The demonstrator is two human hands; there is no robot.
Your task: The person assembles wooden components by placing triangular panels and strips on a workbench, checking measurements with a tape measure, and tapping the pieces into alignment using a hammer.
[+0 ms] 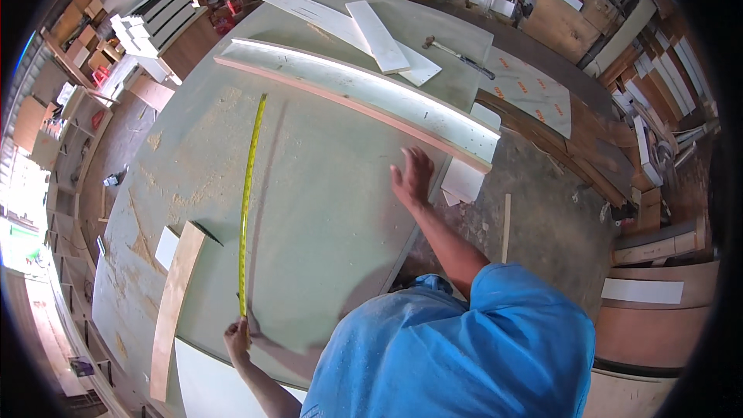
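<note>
A yellow tape measure (248, 201) lies stretched along a large pale green board (325, 209), running from the far side toward me. My left hand (238, 338) pinches its near end at the board's front edge. My right hand (412, 178) rests flat with fingers spread near the board's right edge, holding nothing. It sits just in front of a long white plank with a wooden edge (364, 97) that lies across the board's far side.
A curved-looking wooden strip (174, 306) lies at the board's left front. White boards (379, 35) and a hammer (458, 55) lie farther back. A thin stick (507, 228) rests on the dusty surface at right. Stacked panels and offcuts crowd the workshop around.
</note>
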